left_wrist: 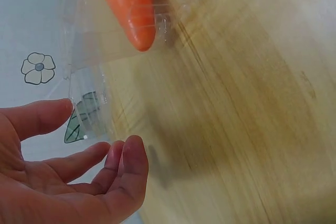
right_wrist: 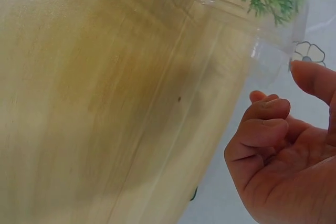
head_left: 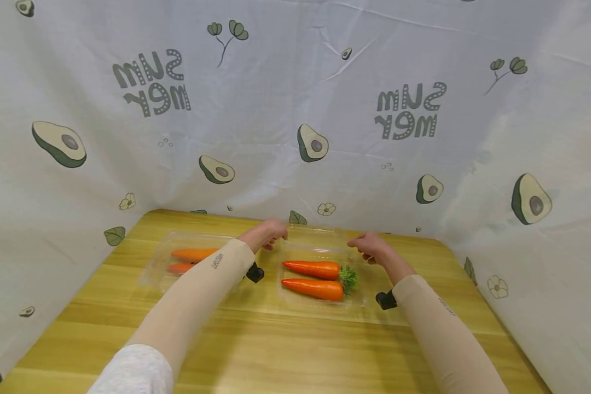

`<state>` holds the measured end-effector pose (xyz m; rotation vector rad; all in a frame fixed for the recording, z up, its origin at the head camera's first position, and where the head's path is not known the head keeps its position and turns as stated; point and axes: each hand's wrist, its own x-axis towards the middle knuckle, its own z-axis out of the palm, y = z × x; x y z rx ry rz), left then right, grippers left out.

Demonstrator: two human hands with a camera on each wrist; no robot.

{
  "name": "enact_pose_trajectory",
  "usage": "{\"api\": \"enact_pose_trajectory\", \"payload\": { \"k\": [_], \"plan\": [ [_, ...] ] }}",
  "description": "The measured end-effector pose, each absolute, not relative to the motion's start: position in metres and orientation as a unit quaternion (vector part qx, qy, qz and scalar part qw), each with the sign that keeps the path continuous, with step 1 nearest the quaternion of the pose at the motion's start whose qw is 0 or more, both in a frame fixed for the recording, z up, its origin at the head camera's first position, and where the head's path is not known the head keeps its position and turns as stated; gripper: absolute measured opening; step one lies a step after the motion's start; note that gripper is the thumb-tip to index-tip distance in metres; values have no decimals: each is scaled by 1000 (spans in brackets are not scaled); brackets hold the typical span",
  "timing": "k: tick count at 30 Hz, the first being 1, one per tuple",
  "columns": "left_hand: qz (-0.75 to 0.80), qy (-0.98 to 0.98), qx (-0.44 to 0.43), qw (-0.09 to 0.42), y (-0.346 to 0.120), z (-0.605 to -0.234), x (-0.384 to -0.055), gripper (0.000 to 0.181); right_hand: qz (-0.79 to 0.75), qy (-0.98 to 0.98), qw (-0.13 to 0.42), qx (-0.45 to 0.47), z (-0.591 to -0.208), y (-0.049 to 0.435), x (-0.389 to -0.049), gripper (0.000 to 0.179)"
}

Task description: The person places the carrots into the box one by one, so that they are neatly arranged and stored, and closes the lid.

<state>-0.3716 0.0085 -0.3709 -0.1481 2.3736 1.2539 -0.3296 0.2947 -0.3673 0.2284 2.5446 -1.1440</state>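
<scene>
Two orange carrots (head_left: 313,289), with a green leafy top (head_left: 348,278) at their right end, lie in a clear plastic box (head_left: 320,302). Its clear lid (head_left: 317,237) is lifted at the back. My left hand (head_left: 272,232) is at the lid's left edge; in the left wrist view the thumb tip meets that edge, with the fingers (left_wrist: 135,156) loosely bent below. At the lid's right side is my right hand (head_left: 371,246), its thumb (right_wrist: 310,77) beside the lid's corner and the other fingers curled. A gap shows between thumb and fingers on each hand.
Another clear plastic box (head_left: 197,238) with orange carrots (head_left: 193,255) stands to the left, partly behind my left forearm. The wooden table (head_left: 295,350) ends at the back against a white curtain (head_left: 276,109) printed with avocados.
</scene>
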Motion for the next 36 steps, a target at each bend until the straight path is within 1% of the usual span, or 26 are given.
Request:
{"api": "enact_pose_trajectory", "payload": {
  "k": [4, 7, 10, 13, 18, 20, 24, 31, 34, 36],
  "plan": [
    [455, 858, -52, 231, 9, -370, -368, 11, -391, 899, 176, 86, -370, 295, -330, 49],
    [451, 860, -48, 234, 9, -370, -366, 21, -388, 900, 177, 88, -372, 295, -330, 49],
    [445, 863, -43, 235, 9, -370, -365, 25, -389, 900, 177, 87, -372, 294, -329, 48],
    [445, 864, -37, 231, 9, -370, -366, 22, -392, 899, 177, 85, -371, 293, -329, 46],
    [452, 861, -33, 231, 10, -372, -371, 14, -403, 894, 174, 85, -369, 292, -329, 49],
    [456, 859, -39, 230, 10, -372, -373, 17, -407, 893, 173, 83, -368, 292, -329, 50],
    [453, 862, -50, 222, 12, -373, -379, 29, -412, 892, 167, 83, -368, 291, -330, 50],
    [440, 872, -55, 209, 15, -374, -385, 40, -419, 889, 161, 88, -369, 290, -332, 48],
    [442, 871, -54, 208, 14, -375, -386, 43, -422, 888, 158, 92, -370, 289, -333, 47],
    [443, 871, -50, 205, 14, -374, -385, 42, -426, 887, 155, 92, -371, 288, -332, 47]
  ]
}}
